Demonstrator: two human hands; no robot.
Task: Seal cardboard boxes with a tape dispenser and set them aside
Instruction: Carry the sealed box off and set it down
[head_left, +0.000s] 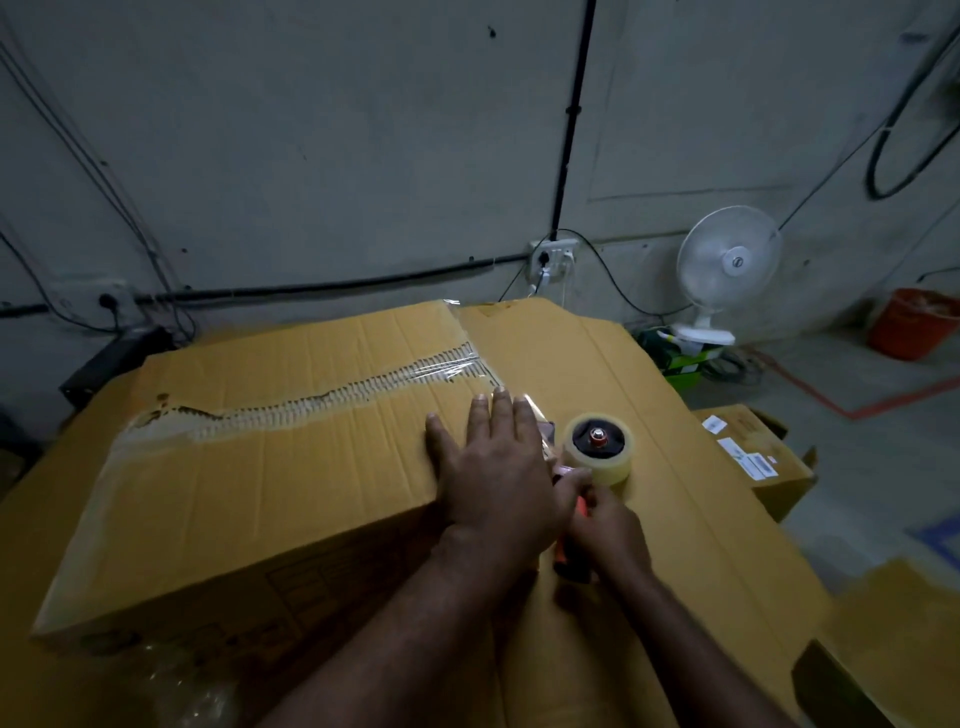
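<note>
A big brown cardboard box (249, 467) lies in front of me, with a ragged strip of old tape running along its top from left to right. My left hand (493, 467) presses flat on the box's right end, fingers straight. My right hand (605, 525) grips the orange and black handle of a tape dispenser (597, 452), which carries a roll of clear tape and sits just right of my left hand. The dispenser stands over a second flat cardboard surface (649, 395) beside the box.
A white table fan (727, 265) stands at the back right by the grey wall. An orange bucket (914, 322) sits on the floor at far right. A smaller labelled box (758, 457) and another carton (893, 639) lie to the right. A wall socket (553, 260) with cables is behind.
</note>
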